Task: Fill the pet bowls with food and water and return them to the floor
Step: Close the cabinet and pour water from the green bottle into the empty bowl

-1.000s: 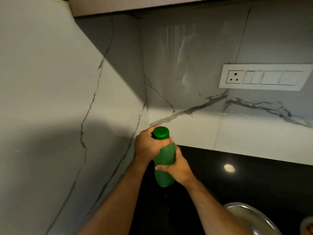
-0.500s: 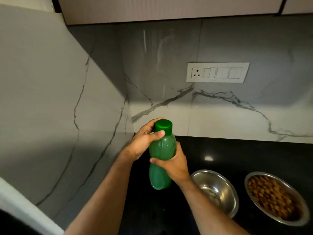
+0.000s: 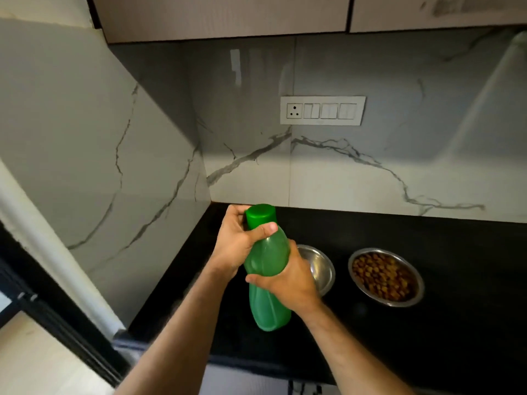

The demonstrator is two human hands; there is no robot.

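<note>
Nearest to us, above the black counter (image 3: pixel 427 323), we hold the green bottle (image 3: pixel 266 269) nearly upright in both hands; our right hand (image 3: pixel 288 276) wraps its fingers round the middle of the body, while our left hand (image 3: pixel 236 240) curls round the neck with thumb and fingers closed about the green cap (image 3: pixel 261 216); to do this well, we judge, we should brace the body firmly, twist only the cap, and keep the bottle upright until it is off; just behind our right hand sits the empty steel bowl (image 3: pixel 320 266), partly hidden; beside it, farther right, the bowl of kibble (image 3: pixel 385 276) already stands filled; beyond, the switch plate (image 3: pixel 322 110) on the marble wall.
</note>
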